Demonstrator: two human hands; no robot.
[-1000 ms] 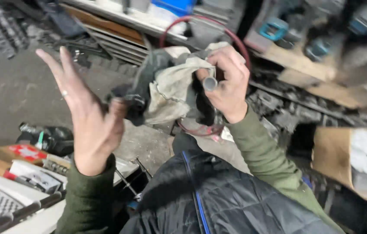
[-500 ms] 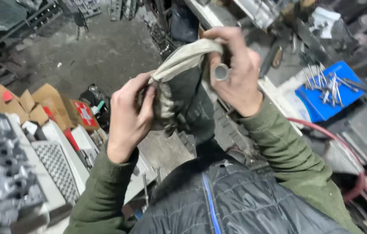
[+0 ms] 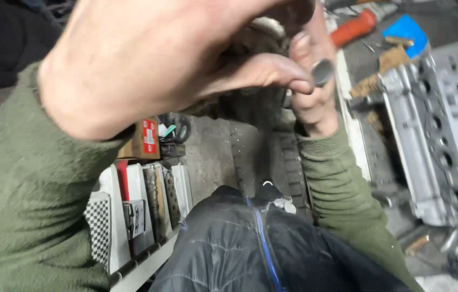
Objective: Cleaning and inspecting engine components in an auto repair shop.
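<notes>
My left hand (image 3: 153, 59) is raised close to the camera and fills the top of the view, green sleeve below it. Its fingers curl around a dirty pale rag (image 3: 261, 32), and one fingertip touches a small round grey metal part (image 3: 323, 71). My right hand (image 3: 313, 103) is just behind, closed on that metal part and on the rag's far side. Most of the rag is hidden by my left hand.
A grey metal cylinder head (image 3: 445, 135) lies on the bench at right. An orange-handled tool (image 3: 354, 28) and a blue tray (image 3: 407, 30) sit behind it. Red and white boxes (image 3: 145, 141) and packaged parts (image 3: 131, 216) line the left. A concrete floor (image 3: 213, 157) lies below.
My view has swung round, so the cylinder head is now on the right. Both hands rose toward the camera, and my left hand closed onto the rag after being spread open.
</notes>
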